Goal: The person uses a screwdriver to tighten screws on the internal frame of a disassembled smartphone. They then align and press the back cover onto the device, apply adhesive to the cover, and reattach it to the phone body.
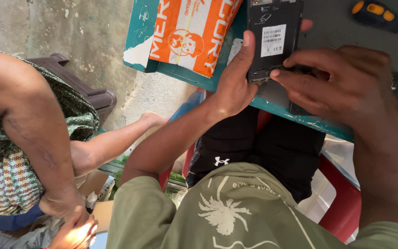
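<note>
A single head-worn camera is looking steeply down, close over the person's lap and the teal table edge (272, 107).

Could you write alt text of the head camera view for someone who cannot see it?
A person's left hand steadies an opened black phone on a teal table while the right hand works at its lower edge. An orange package and a screwdriver lie nearby.

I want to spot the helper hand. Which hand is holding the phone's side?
The person's left hand grips the side of the opened black phone; the right hand only pokes its bottom edge with its fingers.
</note>
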